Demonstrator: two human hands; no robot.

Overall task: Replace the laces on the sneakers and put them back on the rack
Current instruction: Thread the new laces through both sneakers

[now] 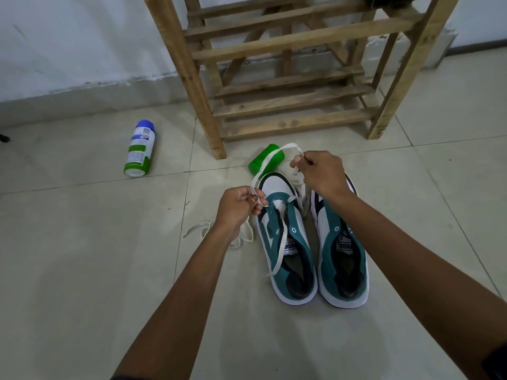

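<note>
**Two sneakers, one lace between both hands**

Two teal-and-white sneakers stand side by side on the floor tiles before one wooden rack (288, 78). The left hand (238, 208) pinches a white lace (270, 157) just beside the left sneaker (288, 242); the right hand (321, 171) pinches its far loop above the right sneaker (343, 256). A second lace (203, 229) lies under the left wrist. One spray can (138, 149) lies toward the wall, and one green cap (264, 160) beyond the toes.

Both hands pinch a flat white lace (270, 157) above two teal-and-white suede sneakers (288, 242) on pale floor tiles (82, 256), before a slatted wooden rack (288, 78).
</note>
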